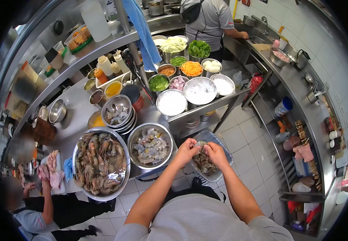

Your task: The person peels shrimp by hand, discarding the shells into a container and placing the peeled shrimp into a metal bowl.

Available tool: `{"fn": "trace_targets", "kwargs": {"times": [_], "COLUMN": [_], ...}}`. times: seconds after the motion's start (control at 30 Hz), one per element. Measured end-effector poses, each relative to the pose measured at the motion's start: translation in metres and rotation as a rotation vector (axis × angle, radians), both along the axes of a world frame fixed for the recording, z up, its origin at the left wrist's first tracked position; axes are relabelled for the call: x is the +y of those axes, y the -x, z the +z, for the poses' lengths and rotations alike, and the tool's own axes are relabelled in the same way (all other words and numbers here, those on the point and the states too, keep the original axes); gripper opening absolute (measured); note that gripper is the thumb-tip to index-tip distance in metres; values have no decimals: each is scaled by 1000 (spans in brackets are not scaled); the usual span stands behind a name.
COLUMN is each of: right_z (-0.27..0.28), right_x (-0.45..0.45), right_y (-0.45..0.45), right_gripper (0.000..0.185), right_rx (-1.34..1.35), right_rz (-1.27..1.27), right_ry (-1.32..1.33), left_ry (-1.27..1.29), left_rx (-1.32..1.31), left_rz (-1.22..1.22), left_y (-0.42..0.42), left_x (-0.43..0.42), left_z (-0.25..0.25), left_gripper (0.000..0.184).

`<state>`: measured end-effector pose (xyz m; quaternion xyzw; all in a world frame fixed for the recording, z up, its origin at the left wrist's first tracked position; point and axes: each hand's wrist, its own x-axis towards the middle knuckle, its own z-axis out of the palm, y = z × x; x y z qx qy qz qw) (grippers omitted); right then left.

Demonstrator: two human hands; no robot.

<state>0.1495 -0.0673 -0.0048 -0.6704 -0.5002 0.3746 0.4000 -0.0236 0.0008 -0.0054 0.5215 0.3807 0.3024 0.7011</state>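
Note:
My left hand [186, 151] and my right hand [217, 154] come together with fingers pinched on a greyish shrimp [200, 146], partly covered by the fingers. Below them on the floor side stands a clear plastic bin [213, 136] with a brown heap of shrimp shells and heads [204, 164] in it. Left of my hands, a steel bowl [147, 165] on the counter holds peeled grey shrimp [152, 146]. Farther left, a large steel bowl [120, 176] is full of whole brown shrimp [97, 160].
Stacked bowls [130, 122] stand behind, the top one holding more shrimp. Pots of shredded carrot [192, 68], greens and white powder [171, 103] line the counter ahead. One co-worker [206, 24] stands by the sink; another [41, 209] handles meat at left. Shelving [294, 148] runs along the right.

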Motion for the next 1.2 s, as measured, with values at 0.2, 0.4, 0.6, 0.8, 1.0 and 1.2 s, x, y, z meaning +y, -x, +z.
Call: {"fn": "trace_targets", "kwargs": {"times": [0.2,0.4,0.6,0.8,1.0,1.2], "right_z": [-12,-53,-127,-145,-143,-175], "right_x": [11,9,-32,-61,-57,-40], "right_y": [8,-39,-74,-71,-72,-79], "right_gripper": [23,21,51,63,57,48], "right_rx": [-365,-367,-475,-289,-195,-134], "right_rz": [-104,-218,-43,-57,-86,10], "right_ry": [-221,-71,5,298,352,311], "left_ry": [-17,341,252,-479,-440,-263], "left_rx": [89,-63,-265,465,651,1268], "left_rz": [17,97,303,527,747,284], "left_y": [0,29,88,191,316,371], "left_x": [-8,-6,-4,-1,-27,-75], "left_z": [3,17,37,75,104,118], "left_gripper": [18,17,17,36,21,24]}}
